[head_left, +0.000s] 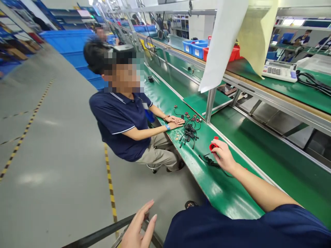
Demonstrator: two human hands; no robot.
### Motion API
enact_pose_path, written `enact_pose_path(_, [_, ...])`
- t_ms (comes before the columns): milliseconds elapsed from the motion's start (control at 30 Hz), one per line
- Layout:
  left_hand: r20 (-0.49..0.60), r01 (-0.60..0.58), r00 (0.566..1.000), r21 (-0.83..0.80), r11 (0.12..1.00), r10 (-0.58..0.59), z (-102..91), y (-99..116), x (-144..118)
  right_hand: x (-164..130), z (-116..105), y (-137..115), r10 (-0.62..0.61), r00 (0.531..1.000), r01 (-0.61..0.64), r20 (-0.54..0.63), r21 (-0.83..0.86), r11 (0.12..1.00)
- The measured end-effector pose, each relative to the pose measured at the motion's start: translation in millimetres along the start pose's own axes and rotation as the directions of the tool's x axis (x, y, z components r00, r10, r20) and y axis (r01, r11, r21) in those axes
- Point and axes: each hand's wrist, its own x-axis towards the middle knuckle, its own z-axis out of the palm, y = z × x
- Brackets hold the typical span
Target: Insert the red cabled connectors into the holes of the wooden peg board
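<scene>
- Right hand (224, 155): rests on the green bench (222, 193), arm stretched forward from the lower right. The fingers are curled together over a red tool (213, 144).
- Red tool: sits at the fingertips, on the bench surface, just inside the metal rail (248, 159). Only its far end shows past the fingers, so its long axis cannot be told; the visible end points away from the person, toward the cable bundle (189, 132).
- Black cable (210, 161): lies on the bench just beside the right hand, on its near-left side. It runs under the wrist, roughly along the length of the bench.
- Left hand (138, 227): low in the view, off the bench, above the floor (57, 137). Fingers straight and slightly apart, holding nothing. It hovers at a dark bar (103, 233); contact cannot be told.
- Cable bundle: a tangle of black leads with small round parts, farther along the bench, well apart from the right hand.
- Co-worker (121, 117): seated at the bench beyond the bundle, in a dark blue shirt. Both of that person's hands (176, 120) lie flat on the bench, just beside the bundle.
- Calculator (280, 70): on the raised shelf at the upper right, near blue bins (196, 48).
</scene>
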Motion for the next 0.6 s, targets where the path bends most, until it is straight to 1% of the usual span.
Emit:
enact_pose_path(67, [-0.076, -0.146, 0.986, 0.041, 0.988, 0.149, -0.4, 22, 4, 24, -1, -40, -0.101, 0.993, 0.092, 0.055, 0.152, 0.984])
enact_pose_path(100, [-0.115, -0.232, 0.964, 0.073, 0.970, 0.240, -0.4, 33, 6, 34, -1, -62, -0.143, 0.986, 0.120, 0.085, 0.236, 0.964])
enact_pose_path(133, [-0.150, -0.317, 0.932, 0.110, 0.942, 0.331, -0.4, 44, 6, 42, 2, -83, -0.190, 0.975, 0.143, 0.118, 0.327, 0.934])
enact_pose_path(200, [-0.190, -0.443, 0.861, 0.177, 0.879, 0.472, -0.9, 62, 0, 54, 10, -126, -0.304, 0.934, 0.173, 0.187, 0.510, 0.843])
enact_pose_path(233, [-0.197, -0.482, 0.834, 0.198, 0.854, 0.516, -1.9, 69, -6, 58, 16, -147, -0.366, 0.906, 0.179, 0.212, 0.592, 0.786])
enact_pose_path(267, [-0.197, -0.506, 0.816, 0.212, 0.836, 0.544, -3.6, 73, -14, 60, 22, -167, -0.422, 0.877, 0.178, 0.228, 0.662, 0.728])
enact_pose_path(300, [-0.196, -0.518, 0.807, 0.221, 0.827, 0.558, -5.9, 75, -23, 61, 28, -186, -0.470, 0.849, 0.166, 0.242, 0.722, 0.672])
enact_pose_path(333, [-0.193, -0.514, 0.809, 0.223, 0.828, 0.555, -8.8, 75, -34, 61, 34, -204, -0.507, 0.822, 0.144, 0.258, 0.769, 0.623])
enact_pose_path(367, [-0.194, -0.499, 0.820, 0.218, 0.839, 0.538, -12.4, 74, -46, 60, 39, -221, -0.534, 0.800, 0.113, 0.273, 0.807, 0.580])
enact_pose_path(433, [-0.215, -0.438, 0.855, 0.186, 0.879, 0.471, -21.2, 66, -67, 58, 52, -247, -0.584, 0.753, 0.049, 0.305, 0.858, 0.512])
enact_pose_path(500, [-0.258, -0.375, 0.882, 0.122, 0.919, 0.394, -31.9, 53, -85, 56, 69, -267, -0.639, 0.698, 0.015, 0.323, 0.886, 0.464])
enact_pose_path(600, [-0.338, -0.288, 0.900, 0.016, 0.957, 0.276, -48.5, 26, -112, 53, 102, -294, -0.720, 0.617, -0.007, 0.319, 0.917, 0.400])
